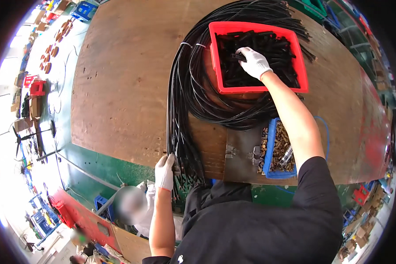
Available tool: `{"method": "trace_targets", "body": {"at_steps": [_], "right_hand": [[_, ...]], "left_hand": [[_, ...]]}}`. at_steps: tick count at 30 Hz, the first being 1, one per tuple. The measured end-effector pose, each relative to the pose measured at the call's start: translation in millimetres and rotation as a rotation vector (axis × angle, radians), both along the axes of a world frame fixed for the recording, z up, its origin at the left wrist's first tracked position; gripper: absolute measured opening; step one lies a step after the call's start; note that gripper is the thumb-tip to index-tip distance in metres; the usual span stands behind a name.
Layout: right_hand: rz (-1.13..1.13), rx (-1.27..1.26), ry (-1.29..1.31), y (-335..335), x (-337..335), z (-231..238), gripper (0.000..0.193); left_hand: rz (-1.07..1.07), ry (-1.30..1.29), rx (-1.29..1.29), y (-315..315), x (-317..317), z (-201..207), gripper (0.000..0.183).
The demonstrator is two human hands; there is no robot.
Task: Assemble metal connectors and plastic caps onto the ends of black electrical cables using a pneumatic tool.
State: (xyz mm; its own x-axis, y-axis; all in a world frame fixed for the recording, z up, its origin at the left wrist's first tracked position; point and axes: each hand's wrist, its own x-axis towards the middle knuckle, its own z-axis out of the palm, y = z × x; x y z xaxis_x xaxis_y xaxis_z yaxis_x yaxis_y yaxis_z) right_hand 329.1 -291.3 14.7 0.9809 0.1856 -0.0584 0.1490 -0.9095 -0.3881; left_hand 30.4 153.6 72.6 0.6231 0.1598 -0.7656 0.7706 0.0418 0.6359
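My right hand (pixel 254 64), in a white glove, reaches into a red plastic bin (pixel 259 90). Its fingers pinch a black tubular piece (pixel 239 57) above a heap of similar black pieces (pixel 275 50) in the bin. Near the table's front edge, my white-gloved left hand (pixel 164 172) closes on the end of a black cable at the left side of a thick cable bundle (pixel 175 110). The fingertips there are partly hidden. The bundle loops round beneath and behind the red bin, and its loose ends hang towards my lap.
Right of the bundle, a blue tray (pixel 270 147) holds many small brass-coloured fittings and a metal tool (pixel 287 156). More fittings lie beside it on a dark plate (pixel 242 152). The brown wooden table (pixel 123 83) extends left. Another person (pixel 81 253) is at the lower left.
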Motion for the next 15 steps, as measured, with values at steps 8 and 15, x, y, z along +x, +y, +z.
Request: {"method": "trace_targets", "body": {"at_steps": [8,15], "right_hand": [[-0.223,0.478,0.291,-12,-30,28,0.055],[-0.269,0.555,0.266,-9,-41,47,0.056]], "left_hand": [[0.061,0.015,-0.07,-1,0,-1,0.026],[0.082,0.018,-0.137,0,-2,-3,0.026]]}}
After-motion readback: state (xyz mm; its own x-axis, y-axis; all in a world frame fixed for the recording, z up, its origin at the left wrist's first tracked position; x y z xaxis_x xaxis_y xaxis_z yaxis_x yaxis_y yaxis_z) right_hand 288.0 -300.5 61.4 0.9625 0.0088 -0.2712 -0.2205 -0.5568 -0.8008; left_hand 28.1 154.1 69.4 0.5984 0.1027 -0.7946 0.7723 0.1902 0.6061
